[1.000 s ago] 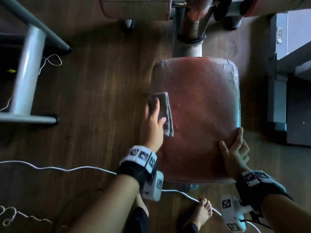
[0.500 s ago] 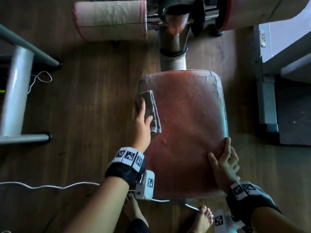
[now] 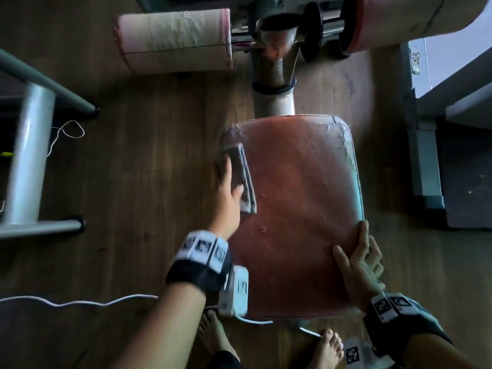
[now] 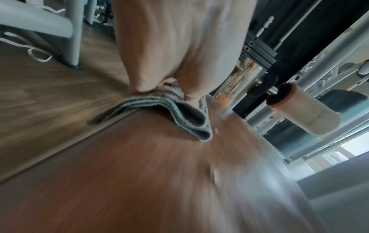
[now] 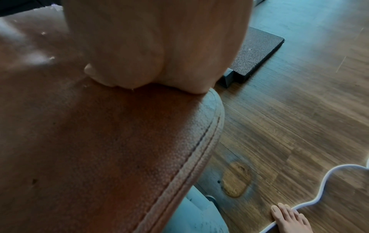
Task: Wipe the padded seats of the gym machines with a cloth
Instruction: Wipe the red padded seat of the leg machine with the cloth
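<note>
The padded seat — worn reddish-brown vinyl with a few small holes and a frayed, pale edge along its right side — fills the middle of the head view, standing on a grey post at 12 o'clock. The folded grey cloth lies on the seat's left margin, toward the far-left corner at about 10 o'clock from the seat's centre. The left hand lies flat on the cloth, fingers straight and pointing to 12 o'clock, thumb resting on the fabric; the left wrist view shows the cloth doubled over beneath the palm, though blur there makes the finger positions hard to read. The right hand sits at the seat's near-right corner, around 4 o'clock: thumb pressed on top of the vinyl, fingers curled over the edge, so it clasps the seat — the right wrist view shows the heel of the hand bearing down beside the stitched rim.

Beyond the seat, at 11 o'clock, a pale roller pad with cracked covering lies across the frame, and a second roller at 1 o'clock. A white cable snakes over the wooden floor at 8 o'clock. Two bare feet stand at 6 o'clock.
</note>
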A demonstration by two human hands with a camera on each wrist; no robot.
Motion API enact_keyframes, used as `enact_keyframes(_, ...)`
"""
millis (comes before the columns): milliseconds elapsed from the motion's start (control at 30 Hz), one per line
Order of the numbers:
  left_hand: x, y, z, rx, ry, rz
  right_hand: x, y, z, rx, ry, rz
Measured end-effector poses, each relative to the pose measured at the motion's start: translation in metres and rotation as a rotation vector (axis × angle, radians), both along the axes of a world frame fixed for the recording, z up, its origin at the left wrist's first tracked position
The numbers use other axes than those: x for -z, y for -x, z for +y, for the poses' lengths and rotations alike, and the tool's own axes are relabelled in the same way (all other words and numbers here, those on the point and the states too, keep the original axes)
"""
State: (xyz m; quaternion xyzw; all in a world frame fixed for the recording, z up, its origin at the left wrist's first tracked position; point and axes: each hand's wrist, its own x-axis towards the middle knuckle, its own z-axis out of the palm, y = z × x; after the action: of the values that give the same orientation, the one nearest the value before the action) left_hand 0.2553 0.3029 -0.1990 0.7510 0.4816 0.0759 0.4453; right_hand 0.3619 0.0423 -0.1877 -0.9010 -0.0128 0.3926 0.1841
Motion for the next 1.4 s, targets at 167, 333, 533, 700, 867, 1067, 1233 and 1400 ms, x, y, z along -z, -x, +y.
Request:
enact_keyframes(167, -0.008, 0.064, -0.076, 0.054, -0.244, 0.181, 0.001, 0.0, -0.002, -0.01, 0.004, 0.001)
enact_keyframes(333, 0.004, 0.023, -0.027, 0.032, -0.165, 0.18, 0.005, 0.001, -0.004, 0.015, -0.008, 0.005)
enact_keyframes(533, -0.003, -0.048, 0.058, 0.047, -0.006, 0.114, 0.006, 0.0, -0.003, 0.014, -0.017, -0.005)
enact_keyframes(700, -0.001, -0.003, 0.008, 0.059, -0.121, 0.109, 0.004, 0.0, -0.002, 0.018, -0.014, -0.01)
enact_keyframes(867, -0.006, 0.082, -0.087, 0.126, -0.242, 0.209, 0.004, 0.001, -0.002, 0.014, -0.012, -0.027)
enact_keyframes(1067, 0.004, 0.077, -0.073, 0.218, -0.205, 0.226, 0.006, 0.001, -0.004, 0.018, -0.013, -0.026)
enact_keyframes(1233, 0.016, 0.021, -0.007, 0.208, -0.16, 0.157, 0.006, 0.001, -0.004, 0.009, -0.015, -0.024)
enact_keyframes(1400, 0.013, -0.027, 0.027, 0.269, -0.17, 0.214, 0.007, 0.0, -0.003, 0.01, -0.023, -0.025)
